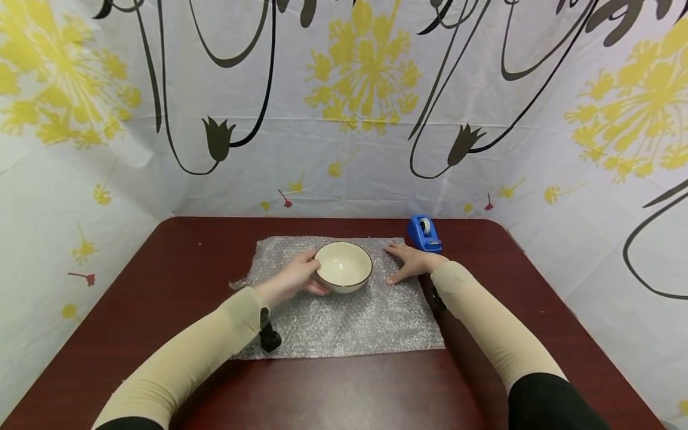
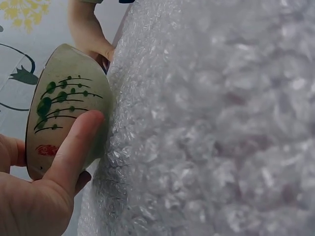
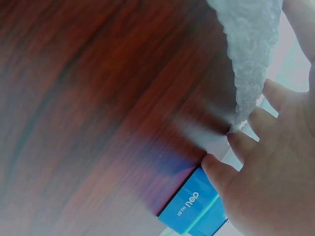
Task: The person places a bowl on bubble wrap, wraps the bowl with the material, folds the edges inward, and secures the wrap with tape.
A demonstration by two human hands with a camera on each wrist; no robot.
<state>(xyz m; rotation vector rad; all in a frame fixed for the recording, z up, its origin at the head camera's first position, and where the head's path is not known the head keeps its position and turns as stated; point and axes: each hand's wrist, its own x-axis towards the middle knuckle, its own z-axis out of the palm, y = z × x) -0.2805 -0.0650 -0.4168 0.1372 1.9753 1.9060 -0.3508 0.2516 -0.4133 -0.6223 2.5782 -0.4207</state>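
Note:
A cream bowl (image 1: 344, 266) with a dark rim is at the middle of a sheet of bubble wrap (image 1: 355, 325). My left hand (image 1: 292, 276) holds it by its left side, one digit at the rim and others along the outer wall. Green sprigs and a red mark decorate the bowl's outside (image 2: 69, 98) in the left wrist view. My right hand (image 1: 414, 261) rests with spread fingers on the right part of the bubble wrap, apart from the bowl. Beside that hand stands a blue tape dispenser (image 1: 423, 234), its side lettered "deli" in the right wrist view.
The dark red wooden table (image 1: 344, 394) extends around the bubble wrap on all sides. Behind it and at both sides hangs a white sheet (image 1: 344, 179) printed with yellow flowers and dark stems. A black wrist camera (image 1: 269, 334) sits on the left forearm.

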